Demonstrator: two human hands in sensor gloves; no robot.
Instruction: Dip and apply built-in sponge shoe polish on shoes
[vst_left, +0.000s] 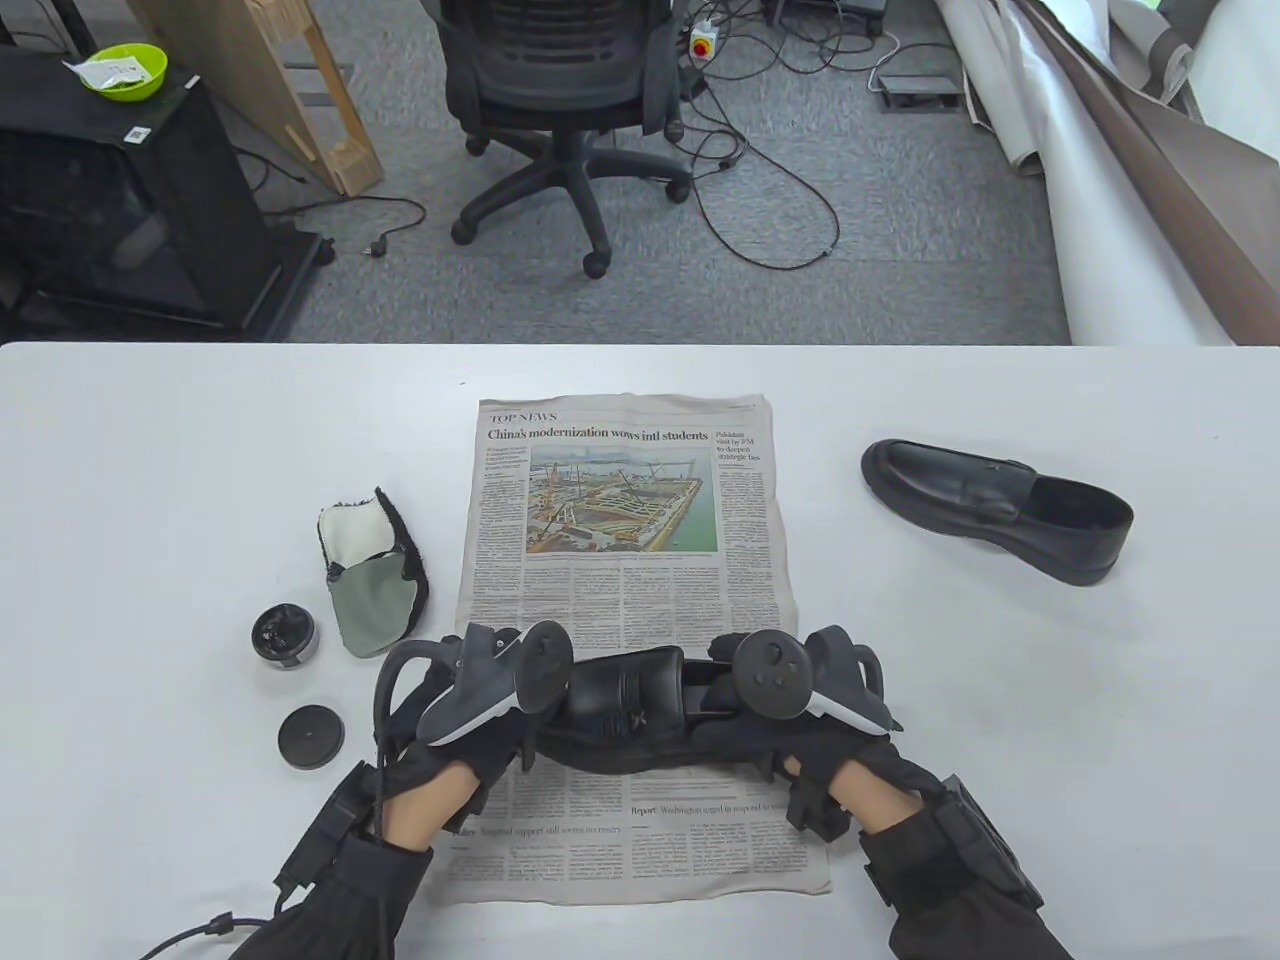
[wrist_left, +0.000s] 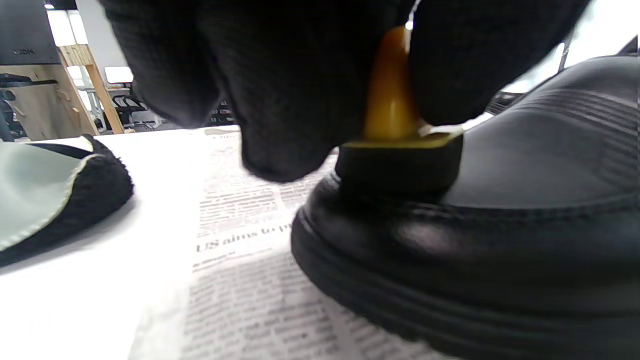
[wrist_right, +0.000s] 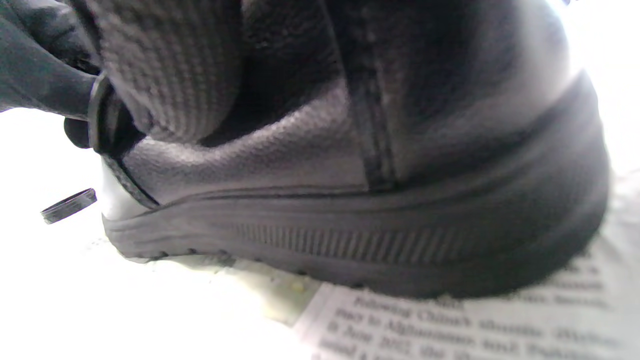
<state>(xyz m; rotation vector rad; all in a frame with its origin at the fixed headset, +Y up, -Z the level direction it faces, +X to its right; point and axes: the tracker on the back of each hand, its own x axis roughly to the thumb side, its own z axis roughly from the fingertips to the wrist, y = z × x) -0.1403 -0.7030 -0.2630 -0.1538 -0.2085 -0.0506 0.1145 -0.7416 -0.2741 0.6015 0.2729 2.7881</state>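
A black loafer (vst_left: 625, 690) lies on the newspaper (vst_left: 620, 500) near the front edge, toe to the left. My left hand (vst_left: 500, 705) pinches the yellow handle (wrist_left: 390, 100) of a sponge applicator. Its black sponge (wrist_left: 397, 167) presses on the toe of the loafer (wrist_left: 500, 240). My right hand (vst_left: 760, 725) grips the heel end of the loafer (wrist_right: 350, 200), with its gloved fingers (wrist_right: 165, 65) curled over the collar. The open polish tin (vst_left: 285, 637) stands to the left, and its lid (vst_left: 310, 736) lies in front of it.
A second black loafer (vst_left: 1000, 510) lies on the table at the right. A grey and black polishing mitt (vst_left: 370, 575) lies left of the newspaper, behind the tin. An office chair (vst_left: 560, 90) and cables are on the floor beyond the table's far edge.
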